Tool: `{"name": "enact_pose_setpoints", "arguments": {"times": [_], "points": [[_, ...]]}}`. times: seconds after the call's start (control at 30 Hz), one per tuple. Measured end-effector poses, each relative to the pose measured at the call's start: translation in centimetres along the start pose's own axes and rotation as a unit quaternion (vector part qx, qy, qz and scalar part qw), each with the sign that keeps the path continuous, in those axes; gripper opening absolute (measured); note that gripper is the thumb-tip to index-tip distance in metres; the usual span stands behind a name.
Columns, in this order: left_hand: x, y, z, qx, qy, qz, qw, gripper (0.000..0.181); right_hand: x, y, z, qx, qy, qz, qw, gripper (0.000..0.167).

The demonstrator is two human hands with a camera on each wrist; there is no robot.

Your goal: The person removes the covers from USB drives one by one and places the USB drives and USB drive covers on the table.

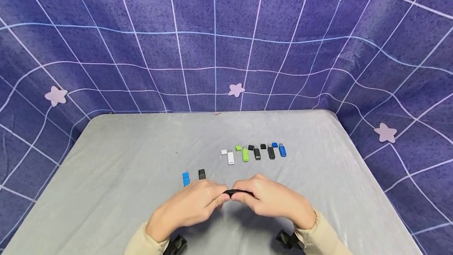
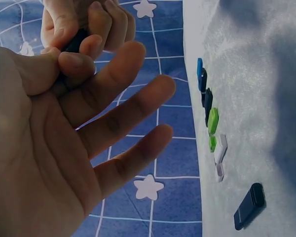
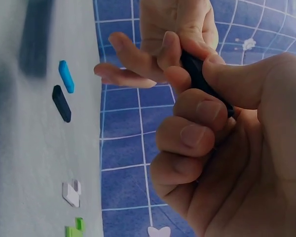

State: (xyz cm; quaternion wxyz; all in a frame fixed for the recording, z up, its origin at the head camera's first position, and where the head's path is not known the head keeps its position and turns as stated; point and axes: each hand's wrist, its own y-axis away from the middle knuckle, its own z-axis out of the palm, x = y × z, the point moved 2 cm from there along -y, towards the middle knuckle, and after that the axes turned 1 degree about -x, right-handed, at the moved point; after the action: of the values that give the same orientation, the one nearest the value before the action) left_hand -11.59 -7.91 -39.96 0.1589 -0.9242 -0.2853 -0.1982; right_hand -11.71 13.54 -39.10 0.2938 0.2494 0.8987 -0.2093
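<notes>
A black USB flash drive (image 3: 207, 81) is held between my two hands, above the grey cloth. My left hand (image 1: 198, 204) pinches one end with thumb and index finger; its other fingers are spread in the left wrist view. Around the other end my right hand (image 1: 274, 198) curls its fingers, with the thumb pressing on top. Fingers cover much of the drive, so whether its cap sits fully on cannot be told. Just beyond my left hand lie a blue flash drive (image 1: 186, 179) and a black capped flash drive (image 1: 201, 174), the blue one partly hidden in the head view.
Farther back stands a row of uncapped flash drives: white (image 1: 231, 157), green (image 1: 245, 154), two black or dark grey, and blue (image 1: 282, 150). Each has a matching cap beside it, such as the white cap (image 1: 224, 152). A purple gridded curtain (image 1: 212, 50) surrounds the table.
</notes>
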Motion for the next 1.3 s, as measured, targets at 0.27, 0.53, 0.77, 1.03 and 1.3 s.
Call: {"name": "enact_pose_setpoints", "arguments": {"times": [0.27, 0.53, 0.77, 1.03, 1.3], "points": [[0.09, -0.04, -0.13, 0.016, -0.002, 0.033, 0.9993, 0.034, -0.27, 0.13, -0.49, 0.008, 0.007, -0.022, 0.9997, 0.022], [0.18, -0.14, -0.15, 0.004, 0.006, 0.030, 0.9995, 0.034, -0.31, 0.36, -0.62, 0.007, -0.001, -0.025, 0.9997, 0.021], [0.24, -0.08, -0.27, 0.008, 0.002, 0.028, 0.9996, 0.034, -0.31, 0.23, -0.65, 0.007, 0.005, -0.027, 0.9996, 0.021], [-0.02, -0.18, -0.04, 0.006, 0.011, 0.019, 0.9997, 0.037, -0.20, 0.14, -0.51, 0.014, 0.013, -0.017, 0.9997, 0.020], [-0.07, -0.10, 0.04, 0.013, 0.007, 0.012, 0.9998, 0.038, -0.03, -0.04, -0.31, 0.021, 0.026, -0.017, 0.9993, 0.021]]}}
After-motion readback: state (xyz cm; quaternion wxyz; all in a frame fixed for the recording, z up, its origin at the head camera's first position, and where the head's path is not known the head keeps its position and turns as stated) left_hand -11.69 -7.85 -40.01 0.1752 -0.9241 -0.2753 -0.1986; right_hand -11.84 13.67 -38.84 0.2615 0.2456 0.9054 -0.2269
